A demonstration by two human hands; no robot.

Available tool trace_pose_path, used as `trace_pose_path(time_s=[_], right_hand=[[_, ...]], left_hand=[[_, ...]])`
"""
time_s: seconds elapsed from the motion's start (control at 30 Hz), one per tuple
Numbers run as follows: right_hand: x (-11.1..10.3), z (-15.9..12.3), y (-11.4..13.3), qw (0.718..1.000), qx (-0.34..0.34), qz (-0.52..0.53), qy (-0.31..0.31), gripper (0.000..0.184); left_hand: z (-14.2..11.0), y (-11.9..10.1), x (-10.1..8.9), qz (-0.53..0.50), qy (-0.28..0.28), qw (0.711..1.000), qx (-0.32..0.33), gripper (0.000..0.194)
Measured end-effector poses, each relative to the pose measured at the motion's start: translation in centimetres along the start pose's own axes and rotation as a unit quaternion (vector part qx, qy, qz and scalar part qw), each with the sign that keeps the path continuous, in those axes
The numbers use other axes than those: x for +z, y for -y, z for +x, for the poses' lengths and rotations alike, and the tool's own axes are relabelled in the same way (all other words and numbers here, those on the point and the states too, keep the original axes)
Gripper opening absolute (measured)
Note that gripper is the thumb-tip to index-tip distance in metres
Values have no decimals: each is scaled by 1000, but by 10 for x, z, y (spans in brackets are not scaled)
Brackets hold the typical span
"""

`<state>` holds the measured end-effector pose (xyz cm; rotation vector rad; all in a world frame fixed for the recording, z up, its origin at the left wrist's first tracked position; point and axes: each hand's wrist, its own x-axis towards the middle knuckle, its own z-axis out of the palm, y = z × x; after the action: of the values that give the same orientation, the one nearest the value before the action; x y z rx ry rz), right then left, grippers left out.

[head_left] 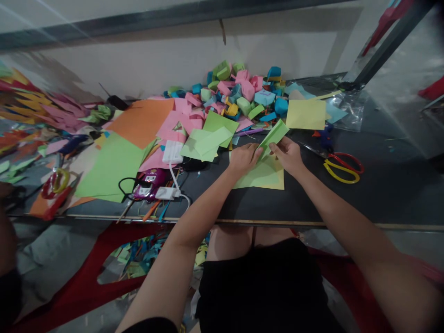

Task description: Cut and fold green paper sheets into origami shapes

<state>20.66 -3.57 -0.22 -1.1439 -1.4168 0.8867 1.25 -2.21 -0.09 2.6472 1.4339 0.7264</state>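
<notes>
A folded strip of light green paper (276, 135) is held between my two hands, tilted up to the right. My left hand (244, 158) pinches its lower left end, thumb along the edge. On the other side, the thumb and fingers of my right hand (286, 155) grip its right edge. Under both hands lie pale green and yellow paper sheets (263, 175) on the dark tabletop. A pair of scissors (342, 167) with red and yellow handles rests to the right of my right hand.
Folded paper pieces (243, 92) in several colours are heaped against the wall. Green paper (111, 166), orange paper (142, 121), a purple power strip (151, 184) and a white charger (167, 193) lie left. Another pair of scissors (57, 182) is farther left, near another person's arm (7, 240).
</notes>
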Motion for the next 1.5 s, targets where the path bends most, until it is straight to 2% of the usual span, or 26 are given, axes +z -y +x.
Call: trace_pose_path(time_s=[0.37, 0.5, 0.57, 0.63, 0.73, 0.8, 0.87, 1.23, 1.5], right_hand=[[0, 1, 1, 1000, -14, 11, 1, 60], [-1, 2, 0, 1000, -14, 11, -17, 65], [-2, 2, 0, 999, -21, 0, -25, 65], [-3, 3, 1, 999, -19, -12, -34, 66], [-4, 5, 2, 999, -3, -9, -35, 67], [-4, 6, 2, 999, 9, 5, -32, 67], [-4, 7, 1, 999, 22, 19, -33, 69], [-4, 8, -4, 997, 55, 27, -37, 71], [-3, 7, -3, 996, 69, 38, -39, 70]], left_hand=[[0, 3, 3, -40, -20, 999, 12, 52], [0, 6, 7, -110, -28, 993, 23, 59], [1, 5, 10, -184, -32, 982, 6, 65], [2, 3, 13, -298, -27, 954, -37, 69], [5, -1, 17, -474, -4, 875, -102, 71], [6, -2, 19, -543, 7, 830, -126, 70], [7, -2, 21, -568, 8, 811, -141, 69], [10, -3, 18, -526, -42, 835, -157, 77], [10, -4, 16, -524, -37, 839, -143, 77]])
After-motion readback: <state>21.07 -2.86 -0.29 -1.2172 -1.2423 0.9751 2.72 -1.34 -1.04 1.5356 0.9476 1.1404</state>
